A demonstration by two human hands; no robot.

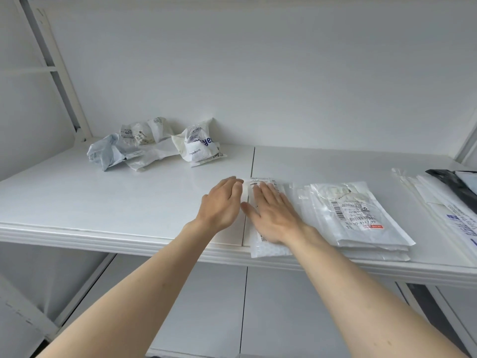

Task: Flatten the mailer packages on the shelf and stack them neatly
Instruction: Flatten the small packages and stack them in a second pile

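Observation:
A small white bubble mailer [265,248] lies flat near the front edge of the white shelf [103,202]. My right hand [273,218] rests palm down on it, fingers spread. My left hand [222,202] sits just left of it, its fingertips touching the mailer's far left corner. Right of the mailer lies a stack of flattened white mailers [361,218] with a barcode label on top. Several crumpled mailers [154,143] sit in a heap at the back left of the shelf.
At the far right lie larger flat white mailers [444,208] with blue print, and a black mailer [456,182] over their far end. A white upright post [56,68] stands at the back left. A lower shelf [232,306] shows beneath.

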